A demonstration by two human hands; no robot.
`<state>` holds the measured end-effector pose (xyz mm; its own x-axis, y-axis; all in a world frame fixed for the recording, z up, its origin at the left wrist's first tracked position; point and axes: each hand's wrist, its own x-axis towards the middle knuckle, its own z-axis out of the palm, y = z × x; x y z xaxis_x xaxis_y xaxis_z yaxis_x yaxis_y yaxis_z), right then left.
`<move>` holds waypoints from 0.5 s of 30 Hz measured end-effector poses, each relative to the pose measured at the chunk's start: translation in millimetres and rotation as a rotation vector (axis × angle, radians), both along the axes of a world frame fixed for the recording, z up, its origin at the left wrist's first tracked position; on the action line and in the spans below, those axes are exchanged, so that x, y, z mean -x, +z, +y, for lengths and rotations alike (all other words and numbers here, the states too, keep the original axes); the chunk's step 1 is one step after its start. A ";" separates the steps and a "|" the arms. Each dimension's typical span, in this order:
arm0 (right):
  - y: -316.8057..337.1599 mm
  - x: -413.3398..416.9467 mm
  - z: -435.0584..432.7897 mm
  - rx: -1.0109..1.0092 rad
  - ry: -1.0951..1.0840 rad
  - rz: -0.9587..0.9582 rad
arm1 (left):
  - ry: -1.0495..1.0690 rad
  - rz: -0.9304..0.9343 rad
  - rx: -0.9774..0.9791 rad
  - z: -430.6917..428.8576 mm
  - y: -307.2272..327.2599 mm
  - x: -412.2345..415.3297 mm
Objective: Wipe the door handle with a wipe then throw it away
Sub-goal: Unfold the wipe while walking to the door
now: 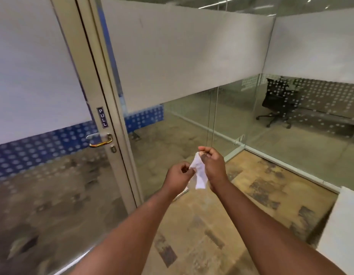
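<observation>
A crumpled white wipe [199, 172] hangs between both my hands at mid frame. My right hand [213, 165] pinches its top edge, and my left hand [179, 176] grips its left side. The brass lever door handle [100, 140] sits on the pale frame of a glass door, well to the left of my hands and a little above them. A small keyhole plate lies just below the handle. A blue "PULL" label [102, 117] is stuck on the frame above it.
Frosted glass partition walls [182, 56] run from the door to the right. Behind them stands a black office chair [277, 102]. A white surface [344, 225] juts in at the lower right. Patterned carpet [212, 225] covers the floor below my arms.
</observation>
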<state>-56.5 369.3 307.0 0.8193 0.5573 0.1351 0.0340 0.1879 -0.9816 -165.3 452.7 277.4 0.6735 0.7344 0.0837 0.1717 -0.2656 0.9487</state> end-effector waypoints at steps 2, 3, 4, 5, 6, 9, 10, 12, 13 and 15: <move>6.0 13.1 26.3 -0.012 0.046 0.000 | 0.049 -0.009 0.012 23.1 7.8 18.4; 9.1 19.2 38.4 -0.024 0.079 0.025 | 0.084 -0.027 0.026 34.4 13.2 27.4; 11.1 24.7 49.4 -0.030 0.110 0.046 | 0.122 -0.047 0.035 45.4 18.4 35.9; 12.3 30.4 61.7 -0.029 0.138 0.056 | 0.160 -0.071 0.037 57.4 23.7 45.4; 12.3 34.4 71.7 -0.027 0.158 0.058 | 0.188 -0.098 0.045 67.3 28.6 53.3; 11.8 47.7 103.3 -0.019 0.227 0.052 | 0.266 -0.205 0.137 96.8 41.0 72.2; 11.8 51.8 114.1 -0.018 0.253 0.063 | 0.290 -0.253 0.186 105.4 44.8 77.3; 11.7 57.7 129.9 0.001 0.291 0.084 | 0.328 -0.364 0.308 117.5 51.8 84.2; 10.7 60.0 139.1 0.024 0.304 0.083 | 0.351 -0.427 0.369 124.6 54.4 87.6; 5.8 62.6 161.1 0.058 0.341 0.086 | 0.387 -0.536 0.471 141.1 58.4 94.9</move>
